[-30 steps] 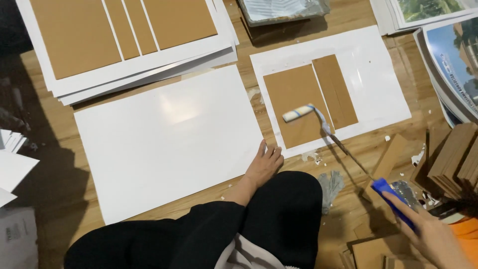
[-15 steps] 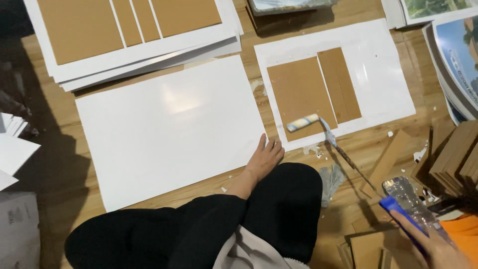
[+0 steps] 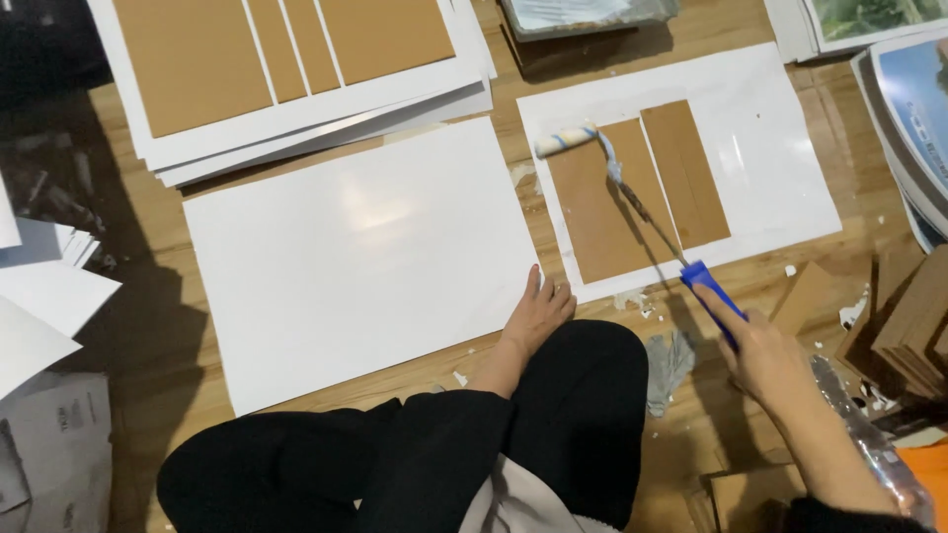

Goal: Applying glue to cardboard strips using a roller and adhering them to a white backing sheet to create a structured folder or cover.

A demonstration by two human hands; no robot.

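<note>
My right hand [image 3: 768,353] grips the blue handle of a small paint roller [image 3: 632,202]. The roller's whitish head [image 3: 565,140] rests at the far left corner of a brown cardboard panel [image 3: 602,212], which lies beside a narrower brown strip [image 3: 686,173]. Both pieces sit on a white sheet [image 3: 770,138] on the wooden floor. My left hand is out of view. My bare foot [image 3: 538,314] touches the near right corner of a large blank white sheet [image 3: 355,257].
A stack of white sheets with brown panels [image 3: 296,69] lies at the back left. Brown boards [image 3: 918,326] are piled at the right, printed posters [image 3: 913,89] at the far right, loose white paper [image 3: 39,306] at the left, a grey rag [image 3: 670,360] by my knee.
My right hand has moved forward and pushed the roller from the near edge of the brown panel up to its far end.
</note>
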